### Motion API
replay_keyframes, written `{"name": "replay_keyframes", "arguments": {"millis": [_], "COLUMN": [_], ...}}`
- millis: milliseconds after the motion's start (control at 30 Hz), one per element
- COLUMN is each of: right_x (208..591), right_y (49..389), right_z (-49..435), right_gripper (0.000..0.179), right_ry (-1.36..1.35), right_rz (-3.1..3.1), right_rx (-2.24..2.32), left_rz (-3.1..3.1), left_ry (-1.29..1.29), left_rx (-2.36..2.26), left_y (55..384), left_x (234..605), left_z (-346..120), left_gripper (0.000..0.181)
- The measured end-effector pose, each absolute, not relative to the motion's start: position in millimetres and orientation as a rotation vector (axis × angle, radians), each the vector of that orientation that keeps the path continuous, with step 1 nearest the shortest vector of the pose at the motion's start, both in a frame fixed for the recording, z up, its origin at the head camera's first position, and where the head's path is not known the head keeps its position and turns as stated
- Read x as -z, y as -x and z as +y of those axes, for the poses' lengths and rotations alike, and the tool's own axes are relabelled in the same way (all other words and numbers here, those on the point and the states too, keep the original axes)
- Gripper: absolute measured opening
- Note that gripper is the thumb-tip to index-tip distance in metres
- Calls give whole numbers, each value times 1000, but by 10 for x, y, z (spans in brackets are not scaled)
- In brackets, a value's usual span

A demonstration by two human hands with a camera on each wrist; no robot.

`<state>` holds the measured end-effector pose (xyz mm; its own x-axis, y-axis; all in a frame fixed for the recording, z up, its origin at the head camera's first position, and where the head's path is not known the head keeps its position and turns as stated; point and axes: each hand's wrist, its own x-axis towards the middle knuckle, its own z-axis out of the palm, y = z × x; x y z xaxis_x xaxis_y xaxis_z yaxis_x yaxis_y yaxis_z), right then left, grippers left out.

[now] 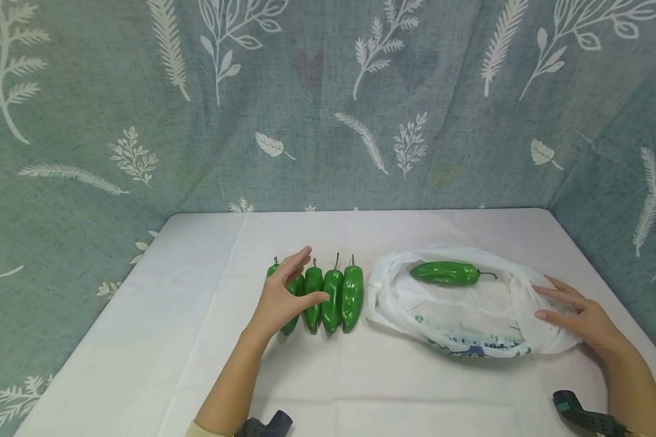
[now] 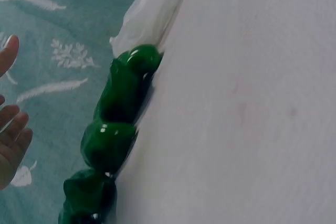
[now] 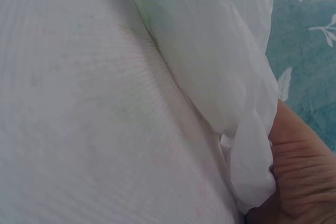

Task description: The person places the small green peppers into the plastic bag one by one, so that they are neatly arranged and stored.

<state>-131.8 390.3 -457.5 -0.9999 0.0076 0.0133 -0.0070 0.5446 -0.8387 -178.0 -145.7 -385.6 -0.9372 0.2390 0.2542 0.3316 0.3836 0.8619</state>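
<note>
Several green chili peppers (image 1: pixel 352 297) lie side by side in a row on the white table, stems toward the back. My left hand (image 1: pixel 287 291) is above the left part of the row, thumb and fingers spread apart, and hides part of those peppers. In the left wrist view the peppers (image 2: pixel 110 145) lie beside the hand (image 2: pixel 11 145), which holds nothing. A white plastic bag (image 1: pixel 385 297) lies with its mouth spread wide, and one green chili pepper (image 1: pixel 445 273) is inside. My right hand (image 1: pixel 585 312) touches the bag's right side with its fingers loosely extended; the right wrist view shows the bag (image 3: pixel 231 77) covering its fingers.
A white cloth covers the table (image 1: pixel 197 273). Behind it and at the sides hangs a green-blue curtain (image 1: pixel 317 121) with white leaf prints. Dark wrist-worn devices (image 1: pixel 585 413) show near the front edge of the view.
</note>
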Motion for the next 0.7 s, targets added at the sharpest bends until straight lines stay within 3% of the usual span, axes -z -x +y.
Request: {"name": "replay_keyframes", "arguments": {"millis": [700], "right_x": [4570], "right_y": [1326], "right_z": [3909], "right_gripper": [57], "right_ry": [-21], "right_rz": [-2771], "right_rx": [-1442], "left_rz": [-2392], "left_ry": [250], "left_rx": [1580], "left_y": [1972], "left_x": [3976], "left_z": [-2022], "left_gripper": [84]}}
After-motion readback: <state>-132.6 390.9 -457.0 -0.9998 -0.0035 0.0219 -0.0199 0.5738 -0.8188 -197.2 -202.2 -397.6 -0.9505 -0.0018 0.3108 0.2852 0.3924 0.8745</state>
